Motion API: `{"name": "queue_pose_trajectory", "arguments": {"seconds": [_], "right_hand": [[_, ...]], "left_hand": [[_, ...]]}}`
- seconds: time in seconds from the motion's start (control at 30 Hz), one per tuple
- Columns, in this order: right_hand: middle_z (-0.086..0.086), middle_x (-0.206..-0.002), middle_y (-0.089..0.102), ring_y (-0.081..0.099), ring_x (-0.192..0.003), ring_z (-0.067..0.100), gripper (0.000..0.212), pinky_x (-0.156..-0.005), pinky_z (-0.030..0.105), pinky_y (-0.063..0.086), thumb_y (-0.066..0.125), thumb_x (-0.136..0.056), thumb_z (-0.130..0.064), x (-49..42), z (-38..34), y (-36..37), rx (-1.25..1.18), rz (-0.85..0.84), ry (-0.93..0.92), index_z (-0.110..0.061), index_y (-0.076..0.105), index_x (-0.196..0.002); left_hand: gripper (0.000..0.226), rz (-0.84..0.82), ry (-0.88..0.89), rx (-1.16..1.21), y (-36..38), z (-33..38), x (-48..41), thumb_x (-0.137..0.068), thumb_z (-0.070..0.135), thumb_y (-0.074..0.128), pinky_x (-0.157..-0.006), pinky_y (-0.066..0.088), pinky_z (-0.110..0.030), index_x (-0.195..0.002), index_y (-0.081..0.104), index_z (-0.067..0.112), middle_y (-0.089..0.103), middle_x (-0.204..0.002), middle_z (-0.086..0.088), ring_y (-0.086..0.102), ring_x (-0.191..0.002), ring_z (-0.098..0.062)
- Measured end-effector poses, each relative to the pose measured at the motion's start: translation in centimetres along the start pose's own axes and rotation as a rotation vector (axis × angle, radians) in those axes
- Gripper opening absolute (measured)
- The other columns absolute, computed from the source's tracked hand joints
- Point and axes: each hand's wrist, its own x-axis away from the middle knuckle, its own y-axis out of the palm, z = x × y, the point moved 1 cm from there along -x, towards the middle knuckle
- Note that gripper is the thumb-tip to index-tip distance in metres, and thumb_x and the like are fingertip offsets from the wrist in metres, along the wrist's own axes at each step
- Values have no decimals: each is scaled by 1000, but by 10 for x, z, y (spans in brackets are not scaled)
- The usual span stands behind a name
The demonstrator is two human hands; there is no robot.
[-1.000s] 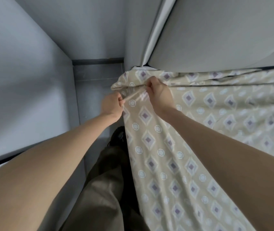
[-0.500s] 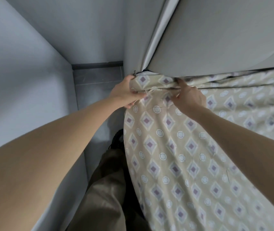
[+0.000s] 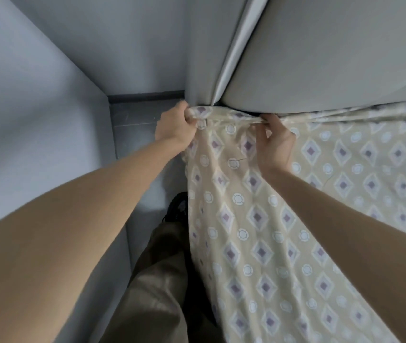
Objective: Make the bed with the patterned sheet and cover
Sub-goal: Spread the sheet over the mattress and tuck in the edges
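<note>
Both bare forearms reach forward, wrists nearly straight. The left hand [image 3: 174, 127] is a fist, its fingers curled round a bunched corner of the patterned sheet [image 3: 258, 219]. Just right of that grip, the right hand [image 3: 274, 142] pinches the sheet's folded edge.

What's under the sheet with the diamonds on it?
The patterned sheet hides whatever lies under it; nothing beneath shows. The left hand grips its corner and the right hand pinches its top edge, beside a grey panel.
</note>
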Motion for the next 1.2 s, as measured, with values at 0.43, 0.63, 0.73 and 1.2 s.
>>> {"name": "queue_pose_trajectory", "arguments": {"seconds": [0.43, 0.63, 0.73, 1.2], "right_hand": [[8, -133, 43, 38, -121, 29, 60, -99, 56, 29, 31, -75, -10, -11, 20, -2, 427, -541, -365, -16, 26, -135], [4, -100, 64, 55, -98, 28, 32, -67, 39, 47, 38, -90, -7, -7, 16, -11, 360, -277, -429, -10, 50, -120], [1, -64, 48, 52, -64, 29, 30, -48, 30, 37, 38, -91, -13, -4, 6, -14, 393, -99, -470, -9, 61, -110], [12, -96, 62, 60, -91, 34, 28, -66, 32, 36, 56, -86, -31, -19, -22, -27, 712, -511, -303, -17, 53, -110]], "left_hand": [[39, 4, -500, 613, 1, 6, -5, -90, 23, 61, -52, 58, -30, -121, 46, 4, 68, -100, -13, 69, -78, -20], [50, -28, -75, 96, -31, 3, 12, -63, 55, 74, -69, 54, -34, -91, 52, 19, 58, -81, 8, 59, -77, -14], [37, 51, 176, -2, -48, 9, 14, -72, 47, 73, -73, 41, -26, -74, 58, 13, 53, -88, 3, 50, -78, -11], [72, -719, 122, -398, -49, 39, 34, -64, 73, 64, -80, 46, -27, -103, 63, 13, 63, -101, 4, 61, -98, -17]]}}
